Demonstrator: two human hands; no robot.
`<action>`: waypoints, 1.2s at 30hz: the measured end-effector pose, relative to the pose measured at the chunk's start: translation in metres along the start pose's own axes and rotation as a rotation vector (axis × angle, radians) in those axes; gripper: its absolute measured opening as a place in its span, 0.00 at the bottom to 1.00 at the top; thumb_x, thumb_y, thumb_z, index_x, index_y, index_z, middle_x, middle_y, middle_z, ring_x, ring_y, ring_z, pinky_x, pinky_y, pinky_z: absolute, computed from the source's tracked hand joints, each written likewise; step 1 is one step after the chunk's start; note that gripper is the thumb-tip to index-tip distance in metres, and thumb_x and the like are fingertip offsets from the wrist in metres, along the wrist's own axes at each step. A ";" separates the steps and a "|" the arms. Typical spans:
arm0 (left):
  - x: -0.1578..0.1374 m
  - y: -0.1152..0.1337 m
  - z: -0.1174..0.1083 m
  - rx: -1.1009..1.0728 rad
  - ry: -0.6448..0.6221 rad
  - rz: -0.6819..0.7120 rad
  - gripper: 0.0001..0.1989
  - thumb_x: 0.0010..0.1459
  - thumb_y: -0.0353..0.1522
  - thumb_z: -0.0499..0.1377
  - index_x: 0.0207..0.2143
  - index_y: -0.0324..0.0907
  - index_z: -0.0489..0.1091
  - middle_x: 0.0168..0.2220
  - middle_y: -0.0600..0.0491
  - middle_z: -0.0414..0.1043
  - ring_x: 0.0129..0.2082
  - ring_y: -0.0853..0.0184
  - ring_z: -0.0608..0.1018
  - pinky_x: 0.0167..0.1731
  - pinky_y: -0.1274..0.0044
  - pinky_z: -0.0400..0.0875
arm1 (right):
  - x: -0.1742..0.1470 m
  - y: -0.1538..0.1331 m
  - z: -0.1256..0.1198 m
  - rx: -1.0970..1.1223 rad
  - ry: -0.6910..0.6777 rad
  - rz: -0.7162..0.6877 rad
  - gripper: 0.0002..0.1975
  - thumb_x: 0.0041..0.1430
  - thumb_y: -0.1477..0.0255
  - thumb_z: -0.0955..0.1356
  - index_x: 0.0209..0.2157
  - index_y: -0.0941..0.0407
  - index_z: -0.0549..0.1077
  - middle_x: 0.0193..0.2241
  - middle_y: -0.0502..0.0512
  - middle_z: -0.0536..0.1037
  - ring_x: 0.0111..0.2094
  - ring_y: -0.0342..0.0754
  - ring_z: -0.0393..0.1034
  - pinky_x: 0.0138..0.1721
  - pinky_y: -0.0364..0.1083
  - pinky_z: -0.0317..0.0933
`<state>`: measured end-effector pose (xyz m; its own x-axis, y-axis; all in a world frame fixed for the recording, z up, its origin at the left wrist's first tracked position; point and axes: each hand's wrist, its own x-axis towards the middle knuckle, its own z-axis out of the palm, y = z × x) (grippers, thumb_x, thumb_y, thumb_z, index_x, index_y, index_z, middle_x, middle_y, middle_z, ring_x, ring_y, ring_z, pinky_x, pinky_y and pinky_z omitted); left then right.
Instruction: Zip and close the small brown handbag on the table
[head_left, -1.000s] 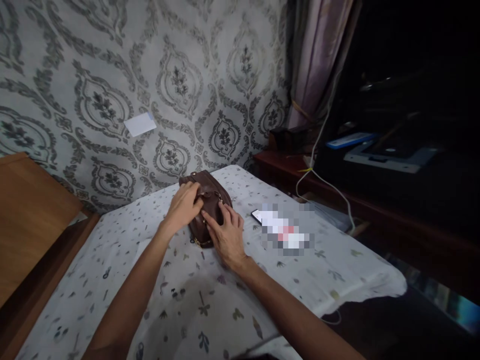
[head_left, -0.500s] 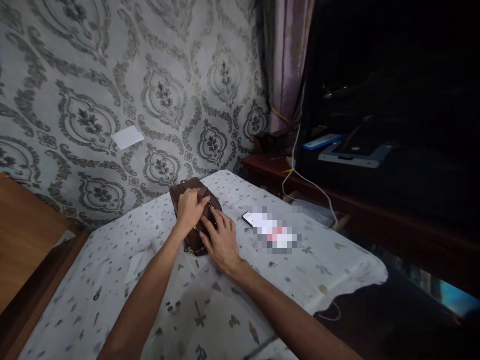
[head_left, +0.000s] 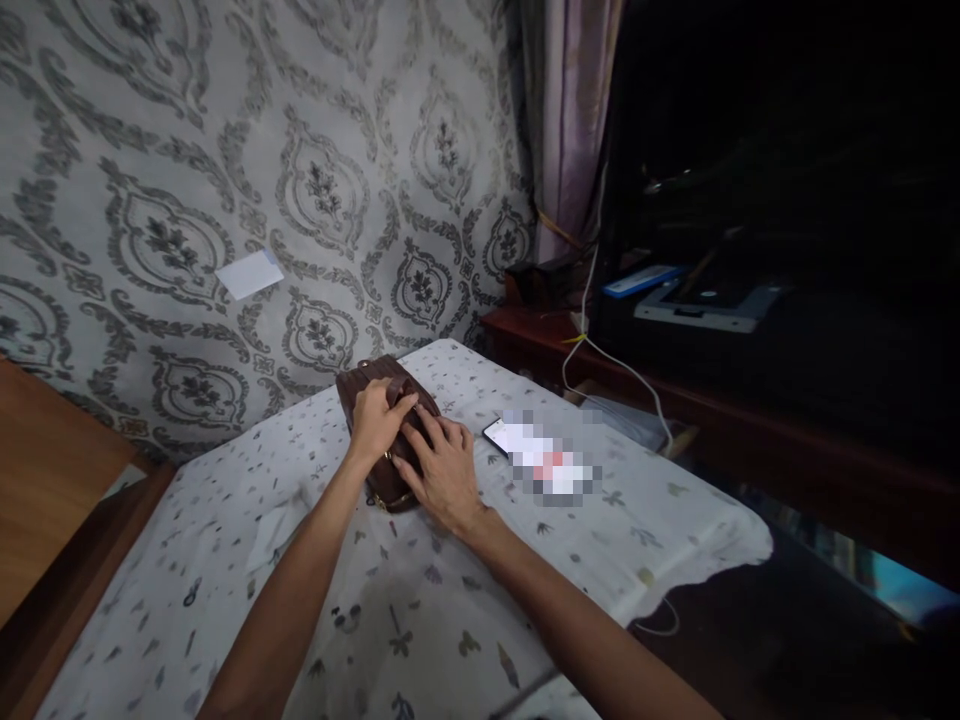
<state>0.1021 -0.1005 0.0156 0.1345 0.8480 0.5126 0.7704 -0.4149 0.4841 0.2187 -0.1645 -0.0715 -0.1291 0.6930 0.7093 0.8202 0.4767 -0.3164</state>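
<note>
A brown handbag (head_left: 391, 484) with gold-coloured metal fittings lies on the patterned white tablecloth (head_left: 409, 590). My left hand (head_left: 375, 420) is closed over its upper left part, fingers curled at a brown strap or handle. From the right, my right hand (head_left: 444, 470) rests on the bag with its fingers spread across the side. Both hands hide much of the bag's middle, so its opening cannot be made out. To the right of my right hand lies a phone (head_left: 496, 434), its screen largely blurred out.
Behind the table stands a wall with grey ornamental wallpaper, bearing a white paper (head_left: 250, 275). A dark red cabinet (head_left: 517, 325) and a large dark screen (head_left: 787, 150) stand on the right, with a white cable (head_left: 630, 365) hanging down. A wooden panel (head_left: 60, 470) is at left.
The view has shifted very slightly. My left fingers and the brown strap stand a little differently, while both hands stay on the handbag.
</note>
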 end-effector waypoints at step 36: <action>-0.015 0.006 -0.004 0.100 0.043 0.204 0.11 0.59 0.35 0.61 0.25 0.41 0.70 0.30 0.50 0.75 0.38 0.62 0.74 0.42 0.71 0.67 | -0.012 -0.003 0.002 0.048 -0.010 0.014 0.24 0.69 0.61 0.65 0.63 0.52 0.68 0.65 0.59 0.66 0.61 0.58 0.56 0.58 0.59 0.53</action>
<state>0.1021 -0.1170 0.0142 0.2694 0.7341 0.6233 0.7882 -0.5399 0.2953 0.2168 -0.1730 -0.0806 -0.1234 0.7051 0.6982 0.7942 0.4921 -0.3566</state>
